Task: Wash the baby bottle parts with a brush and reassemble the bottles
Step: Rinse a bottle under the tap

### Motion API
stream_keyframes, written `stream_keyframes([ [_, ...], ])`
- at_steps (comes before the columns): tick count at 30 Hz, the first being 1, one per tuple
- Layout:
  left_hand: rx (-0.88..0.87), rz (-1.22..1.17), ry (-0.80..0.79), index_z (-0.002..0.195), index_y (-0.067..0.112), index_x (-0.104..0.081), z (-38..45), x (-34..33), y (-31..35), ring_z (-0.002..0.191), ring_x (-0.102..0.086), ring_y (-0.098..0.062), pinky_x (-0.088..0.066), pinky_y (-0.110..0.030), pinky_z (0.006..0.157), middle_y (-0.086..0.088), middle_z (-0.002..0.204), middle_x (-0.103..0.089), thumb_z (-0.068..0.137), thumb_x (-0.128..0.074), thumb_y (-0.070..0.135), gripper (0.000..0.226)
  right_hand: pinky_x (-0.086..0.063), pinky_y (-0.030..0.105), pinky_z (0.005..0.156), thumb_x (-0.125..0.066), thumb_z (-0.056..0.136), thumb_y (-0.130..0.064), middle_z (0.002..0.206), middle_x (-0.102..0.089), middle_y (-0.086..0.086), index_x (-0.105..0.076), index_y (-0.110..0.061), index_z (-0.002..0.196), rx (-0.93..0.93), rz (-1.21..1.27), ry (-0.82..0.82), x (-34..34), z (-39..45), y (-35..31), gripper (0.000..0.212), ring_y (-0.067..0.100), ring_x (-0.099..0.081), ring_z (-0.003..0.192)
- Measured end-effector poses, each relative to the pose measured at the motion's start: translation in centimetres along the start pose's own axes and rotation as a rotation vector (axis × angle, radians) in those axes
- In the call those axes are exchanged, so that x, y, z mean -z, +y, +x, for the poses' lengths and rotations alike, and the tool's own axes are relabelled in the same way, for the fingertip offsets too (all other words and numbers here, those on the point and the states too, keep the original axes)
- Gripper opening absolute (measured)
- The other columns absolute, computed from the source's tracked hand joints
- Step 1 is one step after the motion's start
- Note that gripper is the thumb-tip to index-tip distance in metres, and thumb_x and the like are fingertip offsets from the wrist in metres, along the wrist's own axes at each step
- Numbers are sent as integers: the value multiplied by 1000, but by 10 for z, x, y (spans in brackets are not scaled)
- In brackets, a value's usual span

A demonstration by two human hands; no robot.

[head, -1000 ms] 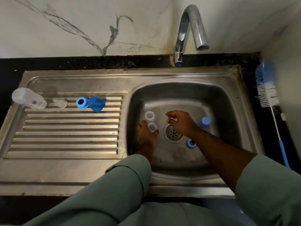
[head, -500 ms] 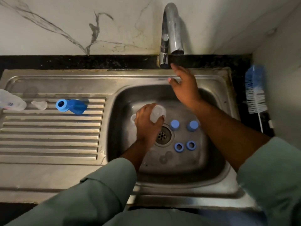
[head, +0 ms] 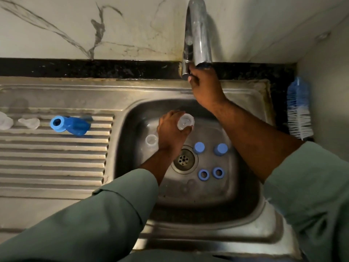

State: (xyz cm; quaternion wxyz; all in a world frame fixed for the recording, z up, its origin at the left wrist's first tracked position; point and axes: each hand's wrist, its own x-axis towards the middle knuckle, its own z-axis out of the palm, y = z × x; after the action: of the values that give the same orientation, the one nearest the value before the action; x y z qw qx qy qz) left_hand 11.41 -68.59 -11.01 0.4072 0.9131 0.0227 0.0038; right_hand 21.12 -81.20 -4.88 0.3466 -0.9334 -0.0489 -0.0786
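At the far left edge a clear bottle (head: 4,121) is cut off by the frame, lying on the ribbed drainboard (head: 52,157) beside a clear teat (head: 29,122) and a blue collar and cap (head: 70,125). In the sink basin (head: 132,114) a second clear bottle (head: 151,140) stands half hidden behind the left hand (head: 171,132), which grasps a clear bottle (head: 186,121) above the drain (head: 184,160). Two blue caps (head: 199,147) and two blue rings (head: 204,174) sit right of the drain. The right hand (head: 204,85) curls round the tap (head: 197,35) base; its fingers are hidden. A brush (head: 299,110) lies along the right edge.
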Motion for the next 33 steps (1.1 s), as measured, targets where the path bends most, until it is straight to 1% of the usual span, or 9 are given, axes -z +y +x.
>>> stream_keyframes([
  [3, -9, -39, -45, 119, 22, -63, 6, -7, 2, 119, -51, -20, -42, -29, 97, 0, 129, -56, 72, -82, 23, 51, -44, 45, 99, -57, 83, -2, 136, -47, 10, -51, -22, 134, 189, -375, -118, 1, 8, 10, 55, 33, -49, 117],
  [5, -8, -106, -61, 117, 19, -61, 6, -10, 4, 119, -48, -15, -41, -19, 96, -3, 133, -51, 71, -83, 17, 51, -42, 50, 101, -58, 81, -2, 143, -40, 11, -40, -28, 141, 266, -524, -266, 0, 18, 13, 68, 34, -45, 122],
  [8, 77, -186, -73, 121, 21, -60, 6, -13, 6, 109, -47, -3, -32, 3, 81, 6, 127, -53, 76, -80, 14, 50, -40, 49, 104, -60, 82, -3, 143, -40, 11, -33, -29, 145, 288, -534, -421, -3, 30, 13, 73, 33, -41, 127],
  [13, 211, -326, -58, 126, 18, -63, 15, -12, 1, 108, -61, -9, -46, -6, 85, 4, 121, -66, 78, -82, 19, 52, -42, 50, 102, -54, 86, -4, 145, -40, 12, -38, -20, 143, 307, -372, -381, -5, 23, 17, 62, 36, -44, 126],
  [18, 279, -531, -48, 106, 25, -69, 24, -8, 7, 92, -68, -5, -51, -14, 79, 11, 97, -71, 76, -83, 15, 35, -39, 45, 107, -48, 92, -1, 147, -38, 17, -39, -9, 143, 322, -218, -332, -1, 13, 9, 53, 34, -44, 129],
  [24, 19, -193, -74, 127, 19, -63, 23, -5, 3, 113, -60, -16, -48, -30, 97, -1, 123, -65, 77, -81, 22, 53, -42, 42, 105, -50, 93, -7, 144, -42, 16, -38, -11, 144, 288, -203, -359, 0, 11, 8, 53, 31, -49, 125],
  [27, -83, -91, -67, 126, 17, -63, 24, -2, 0, 116, -58, -22, -47, -38, 100, -3, 126, -64, 76, -81, 20, 53, -42, 42, 105, -41, 97, -22, 140, -47, 14, -40, -14, 143, 230, -191, -372, -4, 11, 9, 46, 28, -49, 124],
  [29, -114, -67, -43, 125, 17, -64, 25, 0, -3, 115, -59, -21, -47, -36, 100, -1, 125, -65, 75, -80, 22, 52, -41, 44, 104, -36, 97, -26, 137, -49, 12, -42, -16, 141, 181, -194, -383, -7, 12, 13, 46, 28, -49, 122],
  [33, -46, -51, -88, 123, 20, -64, 23, -2, -2, 112, -58, -15, -43, -21, 92, 2, 121, -66, 76, -81, 30, 51, -44, 45, 101, -48, 92, -11, 136, -48, 16, -38, -17, 144, 179, -225, -419, -8, 11, 14, 53, 32, -50, 121],
])
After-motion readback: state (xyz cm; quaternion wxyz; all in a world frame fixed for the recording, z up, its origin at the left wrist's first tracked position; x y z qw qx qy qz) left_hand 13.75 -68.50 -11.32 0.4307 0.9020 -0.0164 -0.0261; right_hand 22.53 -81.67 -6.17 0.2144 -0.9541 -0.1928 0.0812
